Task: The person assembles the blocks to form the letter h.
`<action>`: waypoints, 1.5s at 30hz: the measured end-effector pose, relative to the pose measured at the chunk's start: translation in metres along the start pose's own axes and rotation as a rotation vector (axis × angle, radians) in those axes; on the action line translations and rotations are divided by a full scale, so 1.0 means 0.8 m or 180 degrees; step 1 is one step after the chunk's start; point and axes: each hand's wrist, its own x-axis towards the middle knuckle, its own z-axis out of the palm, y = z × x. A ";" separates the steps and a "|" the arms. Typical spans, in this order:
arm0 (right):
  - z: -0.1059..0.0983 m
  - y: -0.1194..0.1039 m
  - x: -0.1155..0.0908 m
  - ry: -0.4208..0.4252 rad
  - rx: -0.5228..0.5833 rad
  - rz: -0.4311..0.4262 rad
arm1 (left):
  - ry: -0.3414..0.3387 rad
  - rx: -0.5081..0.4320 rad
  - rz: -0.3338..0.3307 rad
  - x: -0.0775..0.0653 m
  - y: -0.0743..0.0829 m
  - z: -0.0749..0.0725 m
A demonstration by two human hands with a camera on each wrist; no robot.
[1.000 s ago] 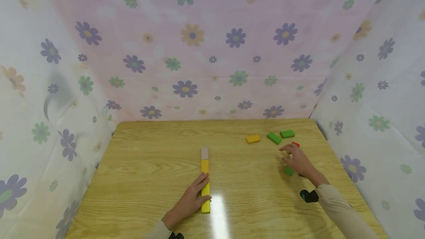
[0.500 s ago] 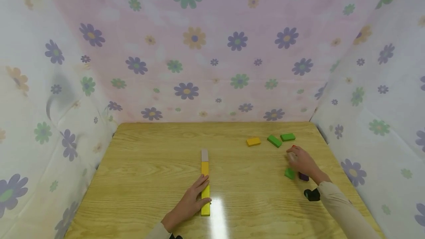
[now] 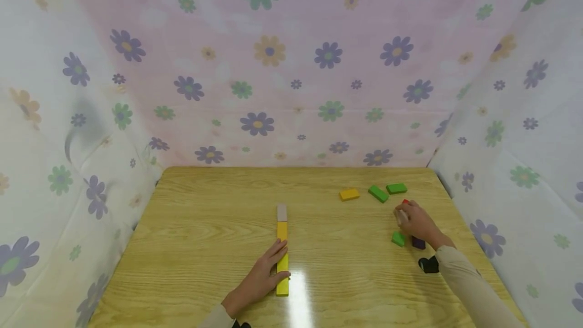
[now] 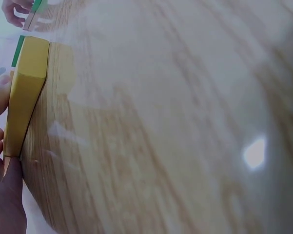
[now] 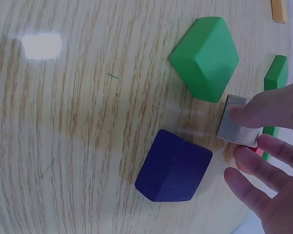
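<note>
My left hand (image 3: 258, 278) rests on a straight row of blocks laid end to end, its fingers straight across the row and its thumb over the near part. A yellow block (image 3: 282, 287) forms the near end, also a large yellow block (image 4: 31, 63) in the left wrist view. Beyond come an orange-yellow block (image 3: 282, 231) and a pale grey-pink block (image 3: 282, 212). My right hand (image 3: 418, 222) pinches a grey block (image 5: 236, 127) between thumb and fingers. Partly behind those fingers is a red block (image 3: 405, 201). A green angular block (image 5: 207, 58) and a dark purple block (image 5: 173, 168) lie nearby.
Two green blocks (image 3: 378, 193) and an orange block (image 3: 349, 195) lie toward the table's back right. The wooden table (image 3: 205, 206) is bounded by flowered cloth walls (image 3: 296, 65) at back and sides.
My right hand has moved slightly right and toward the body, closing its thumb and fingers on the grey block. The dark purple block has come into sight. The left hand stays put.
</note>
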 end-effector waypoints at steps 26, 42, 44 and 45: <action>0.008 0.008 0.001 -0.0007 0.0132 0.0129 | 0.0027 0.0031 0.0023 -0.001 0.002 0.002; -0.001 -0.033 0.025 -0.0117 0.0344 0.0064 | 0.0004 -0.0078 -0.0074 0.000 0.002 -0.003; -0.001 -0.041 0.030 -0.0085 0.0375 -0.0012 | -0.0002 -0.0089 -0.0051 0.000 0.002 -0.003; -0.001 -0.045 0.031 -0.0078 0.0408 -0.0042 | -0.0004 -0.0095 -0.0042 0.000 0.001 -0.002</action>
